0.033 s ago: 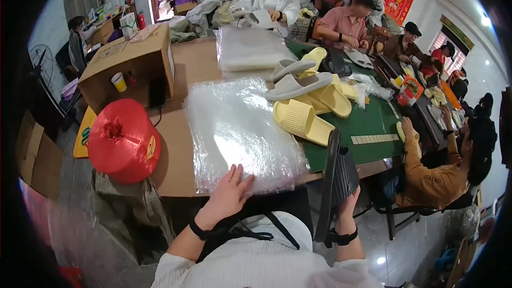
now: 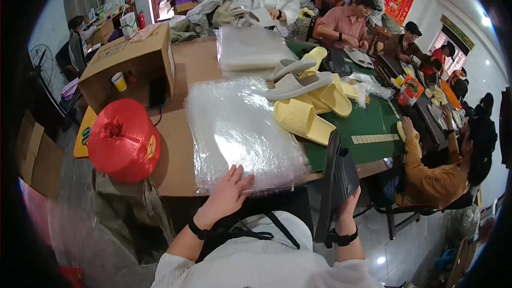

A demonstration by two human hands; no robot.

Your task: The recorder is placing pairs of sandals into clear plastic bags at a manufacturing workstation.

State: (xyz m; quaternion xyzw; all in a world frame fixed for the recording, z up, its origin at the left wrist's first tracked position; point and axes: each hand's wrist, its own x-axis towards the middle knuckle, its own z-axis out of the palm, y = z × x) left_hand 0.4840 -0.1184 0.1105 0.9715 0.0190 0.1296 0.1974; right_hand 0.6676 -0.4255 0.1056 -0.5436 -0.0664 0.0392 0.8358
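Note:
My left hand (image 2: 228,192) rests with fingers stretched out on the near edge of a stack of clear plastic bags (image 2: 240,128). In my right hand (image 2: 349,201) are black slide slippers (image 2: 341,184), apparently a pair, held upright just off the table's front edge; my fingers are partly hidden behind them. Beyond the bags' right side lies a pile of slippers, with a yellow slipper (image 2: 303,121) nearest me and a grey slipper (image 2: 300,86) on top.
A large red roll of plastic twine (image 2: 124,141) stands at the left, before an open cardboard box (image 2: 128,48). More clear bags (image 2: 250,50) lie farther back. A green cutting mat (image 2: 368,133) covers the table's right. Several people sit or stand around, one in a brown top (image 2: 434,184) close by.

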